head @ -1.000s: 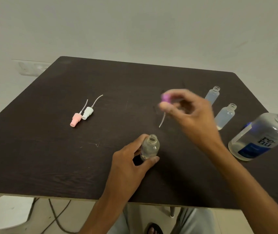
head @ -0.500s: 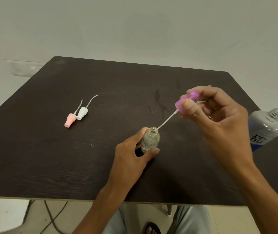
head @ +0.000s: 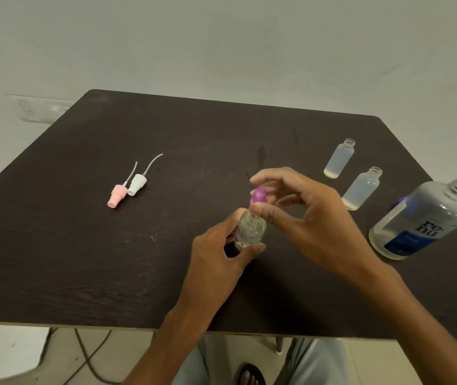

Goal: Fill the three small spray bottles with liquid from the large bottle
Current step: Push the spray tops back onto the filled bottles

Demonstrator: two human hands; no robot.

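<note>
Whereas 0.5 s ago its tube only neared the neck, purple sprayer (head: 258, 194), pinched by right hand (head: 309, 218), now seats on bottle 1 (head: 250, 230) gripped by left hand (head: 219, 252); 2 remain uncapped.

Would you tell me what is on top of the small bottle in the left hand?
A purple spray cap, pinched by the right hand, sits on its neck; the dip tube inside is hidden.

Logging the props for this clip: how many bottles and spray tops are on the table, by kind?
Small spray bottles: 3, one gripped, two standing open
Large bottle: 1
Spray tops: 3, purple, pink, white
Total: 7
</note>
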